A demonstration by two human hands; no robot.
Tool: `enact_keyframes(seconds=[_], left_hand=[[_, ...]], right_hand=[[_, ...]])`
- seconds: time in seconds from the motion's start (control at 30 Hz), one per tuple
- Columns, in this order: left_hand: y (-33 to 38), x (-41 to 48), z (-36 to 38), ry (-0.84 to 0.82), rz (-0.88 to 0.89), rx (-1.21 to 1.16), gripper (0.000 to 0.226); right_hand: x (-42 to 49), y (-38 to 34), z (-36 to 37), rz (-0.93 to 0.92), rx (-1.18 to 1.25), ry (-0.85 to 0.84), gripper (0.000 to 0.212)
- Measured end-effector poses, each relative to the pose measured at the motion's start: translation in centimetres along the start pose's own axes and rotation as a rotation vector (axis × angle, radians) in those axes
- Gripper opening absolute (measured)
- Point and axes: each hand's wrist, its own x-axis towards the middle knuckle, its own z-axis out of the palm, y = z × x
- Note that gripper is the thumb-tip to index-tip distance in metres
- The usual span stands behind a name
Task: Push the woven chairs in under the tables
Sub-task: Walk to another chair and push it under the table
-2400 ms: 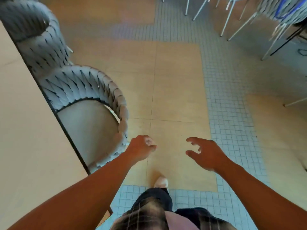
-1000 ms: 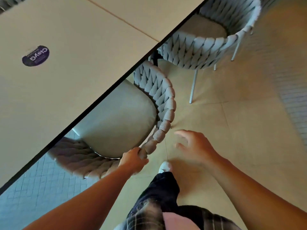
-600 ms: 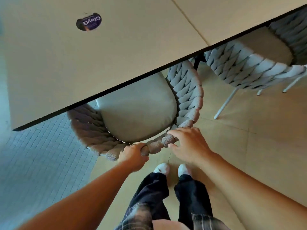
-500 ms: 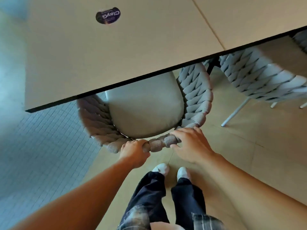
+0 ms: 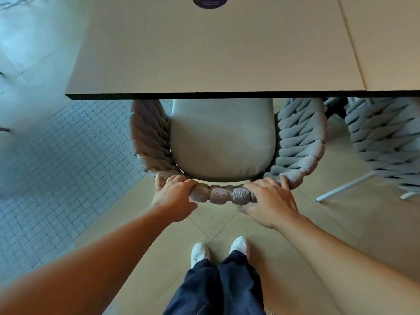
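Note:
A grey woven chair (image 5: pixel 297 142) with a pale seat cushion (image 5: pixel 221 139) stands straight in front of me, its front half hidden under the beige table (image 5: pixel 204 53). My left hand (image 5: pixel 173 195) is wrapped over the left part of the chair's back rim (image 5: pixel 223 194). My right hand (image 5: pixel 270 200) grips the rim on the right, fingers spread over the top. Both hands hold the same rim, a short stretch of weave showing between them.
A second woven chair (image 5: pixel 386 142) with white legs stands to the right, partly under the adjoining table (image 5: pixel 391 42). A round purple sticker (image 5: pixel 210 1) lies on the tabletop. Small blue-grey tiles cover the floor on the left, beige slabs under my feet (image 5: pixel 218 248).
I have turned to face the chair square on. My right hand came onto the back rim beside my left. The chair now sits further under the table.

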Motion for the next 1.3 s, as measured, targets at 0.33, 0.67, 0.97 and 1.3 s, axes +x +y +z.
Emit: enact_keyframes(seconds=[0.33, 0.67, 0.97, 1.3], left_hand=[[-2.1, 1.4, 0.8, 0.077, 0.061, 0.044, 0.061], [-2.6, 0.6, 1.7, 0.141, 0.031, -0.017, 0.056], [-5.0, -1.2, 2.1, 0.145, 0.005, -0.033, 0.058], [-6.0, -1.1, 1.7, 0.108, -0.016, -0.022, 0.058]], right_hand=[[0.8, 0.2, 2.0, 0.01, -0.076, 0.116, 0.078], [0.7, -0.2, 2.7, 0.02, -0.06, 0.132, 0.082], [0.2, -2.9, 3.3, -0.003, -0.056, 0.116, 0.085], [0.5, -4.1, 4.2, 0.005, -0.082, 0.129, 0.079]])
